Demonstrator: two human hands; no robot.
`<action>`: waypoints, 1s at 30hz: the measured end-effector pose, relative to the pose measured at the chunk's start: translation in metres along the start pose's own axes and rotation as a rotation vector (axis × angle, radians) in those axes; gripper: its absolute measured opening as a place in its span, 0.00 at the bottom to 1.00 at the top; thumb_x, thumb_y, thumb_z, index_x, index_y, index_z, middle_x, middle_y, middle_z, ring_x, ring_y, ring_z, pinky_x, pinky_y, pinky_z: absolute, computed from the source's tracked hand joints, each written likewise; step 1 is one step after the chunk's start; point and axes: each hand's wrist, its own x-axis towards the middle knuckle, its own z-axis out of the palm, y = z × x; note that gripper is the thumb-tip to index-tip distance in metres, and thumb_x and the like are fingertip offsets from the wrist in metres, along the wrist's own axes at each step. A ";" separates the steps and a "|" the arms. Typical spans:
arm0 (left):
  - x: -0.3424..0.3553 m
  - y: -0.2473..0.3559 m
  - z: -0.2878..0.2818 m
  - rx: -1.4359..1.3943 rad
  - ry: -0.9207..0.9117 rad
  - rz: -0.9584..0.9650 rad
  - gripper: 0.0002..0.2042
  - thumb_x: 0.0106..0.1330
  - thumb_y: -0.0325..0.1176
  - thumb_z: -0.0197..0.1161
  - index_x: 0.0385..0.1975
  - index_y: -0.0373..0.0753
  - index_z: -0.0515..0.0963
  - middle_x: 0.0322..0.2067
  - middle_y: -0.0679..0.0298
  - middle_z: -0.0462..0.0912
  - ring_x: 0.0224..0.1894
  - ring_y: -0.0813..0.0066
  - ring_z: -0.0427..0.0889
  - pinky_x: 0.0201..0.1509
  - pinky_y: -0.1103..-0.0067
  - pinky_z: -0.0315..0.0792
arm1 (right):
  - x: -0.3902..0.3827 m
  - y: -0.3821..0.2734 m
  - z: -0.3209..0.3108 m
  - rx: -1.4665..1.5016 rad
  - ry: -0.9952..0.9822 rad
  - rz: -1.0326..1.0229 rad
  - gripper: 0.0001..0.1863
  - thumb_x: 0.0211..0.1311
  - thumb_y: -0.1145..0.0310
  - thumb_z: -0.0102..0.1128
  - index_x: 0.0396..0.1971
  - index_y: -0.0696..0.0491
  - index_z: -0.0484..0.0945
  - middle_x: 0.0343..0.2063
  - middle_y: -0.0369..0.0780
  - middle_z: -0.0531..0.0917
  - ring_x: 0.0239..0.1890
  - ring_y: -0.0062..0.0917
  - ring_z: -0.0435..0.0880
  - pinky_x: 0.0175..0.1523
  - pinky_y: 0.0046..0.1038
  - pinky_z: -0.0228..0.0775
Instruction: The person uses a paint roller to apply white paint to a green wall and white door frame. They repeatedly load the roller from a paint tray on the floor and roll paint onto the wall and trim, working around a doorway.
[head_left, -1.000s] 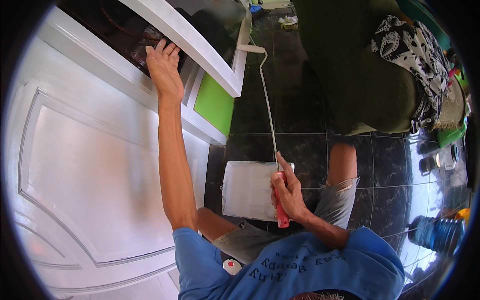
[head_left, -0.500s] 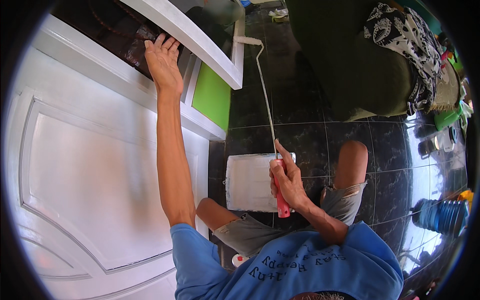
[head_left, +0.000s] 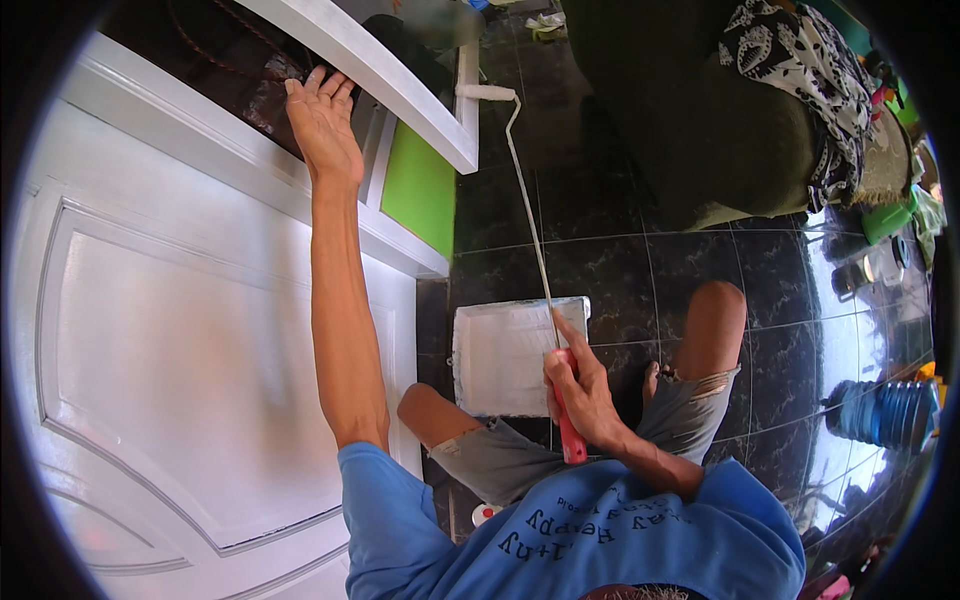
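In my right hand (head_left: 590, 395) is the red handle of a long thin-framed paint roller (head_left: 535, 225), with the index finger stretched along its rod. The roller's white sleeve (head_left: 487, 92) lies against the side edge of a white-painted frame (head_left: 466, 85). My left hand (head_left: 328, 130) reaches up with palm showing and fingers stretched, its fingertips at the inner edge of a white rail (head_left: 380, 75); whether they press on it I cannot tell. Between my knees, a paint tray (head_left: 475, 385) coated in white paint sits on the floor, partly behind my right hand.
A large white panelled surface (head_left: 180, 330) fills the left side, beside a green panel (head_left: 420, 190). Dark tiles (head_left: 600, 270) cover the floor. A dark green sofa (head_left: 680, 110) with a black-and-white cloth (head_left: 800, 80) stands far right. A blue water bottle (head_left: 885, 413) lies at the right.
My right hand has moved slightly down toward me, drawing the roller a short way along the frame's edge. My left hand stays in nearly the same place.
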 end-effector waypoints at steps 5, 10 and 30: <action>0.000 0.001 -0.001 -0.006 0.014 -0.005 0.46 0.72 0.65 0.36 0.71 0.23 0.46 0.68 0.35 0.54 0.74 0.44 0.52 0.78 0.60 0.37 | -0.017 0.002 0.005 0.015 0.003 0.026 0.33 0.74 0.63 0.46 0.75 0.49 0.48 0.22 0.32 0.68 0.15 0.13 0.70 0.20 0.20 0.68; 0.001 0.002 -0.001 -0.010 -0.004 -0.007 0.46 0.72 0.65 0.36 0.71 0.23 0.46 0.68 0.35 0.54 0.74 0.44 0.52 0.78 0.61 0.37 | -0.001 -0.005 0.003 0.007 -0.003 0.005 0.33 0.75 0.62 0.46 0.75 0.48 0.49 0.22 0.32 0.70 0.15 0.13 0.70 0.21 0.21 0.69; 0.000 -0.002 -0.003 -0.043 0.009 0.014 0.43 0.73 0.61 0.37 0.71 0.24 0.45 0.67 0.35 0.57 0.72 0.47 0.56 0.77 0.59 0.33 | -0.070 -0.004 0.008 0.009 -0.004 0.139 0.34 0.75 0.64 0.48 0.76 0.46 0.47 0.17 0.31 0.69 0.16 0.14 0.69 0.23 0.22 0.68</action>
